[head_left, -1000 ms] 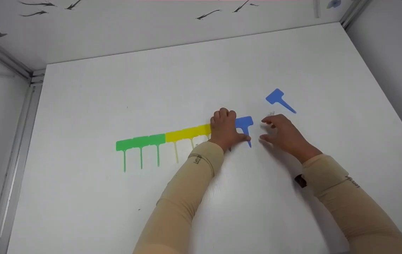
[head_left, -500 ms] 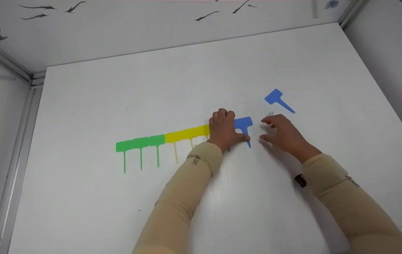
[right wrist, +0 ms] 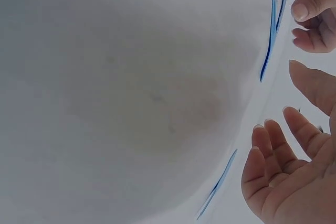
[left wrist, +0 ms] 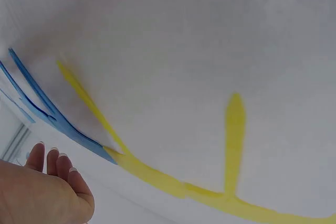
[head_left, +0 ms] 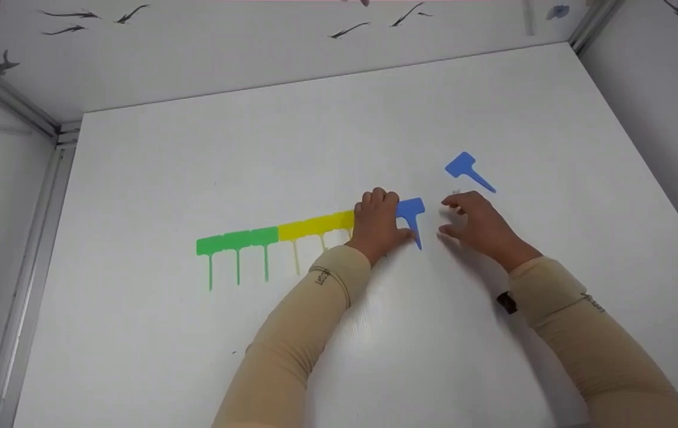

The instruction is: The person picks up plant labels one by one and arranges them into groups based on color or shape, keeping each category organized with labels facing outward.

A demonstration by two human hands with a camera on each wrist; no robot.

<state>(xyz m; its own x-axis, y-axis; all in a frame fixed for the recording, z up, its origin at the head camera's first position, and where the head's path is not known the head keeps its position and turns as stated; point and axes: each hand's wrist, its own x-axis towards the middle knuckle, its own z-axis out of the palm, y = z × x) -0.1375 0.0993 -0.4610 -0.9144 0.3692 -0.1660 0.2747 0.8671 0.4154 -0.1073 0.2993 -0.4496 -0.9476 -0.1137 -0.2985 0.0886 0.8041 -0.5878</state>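
T-shaped plant labels lie edge to edge in a slanting row on the white table. Green labels form the left part, yellow labels the middle, and a blue label the right end. My left hand is over the join of yellow and blue, hiding part of the row, its thumb tip beside the blue stem. The left wrist view shows its fingers loosely bent, near more than one blue label. My right hand hovers right of the row, thumb and fingers apart, holding nothing. Beyond it lies a loose blue label.
The white table meets a back wall printed with dark bird-like marks. Metal frame posts stand along the left side. A small clear scrap lies near the right fingertips.
My left thumb has drawn back slightly from across the blue label's stem, and the left forearm has swung a little left. My right hand and the labels look unmoved.
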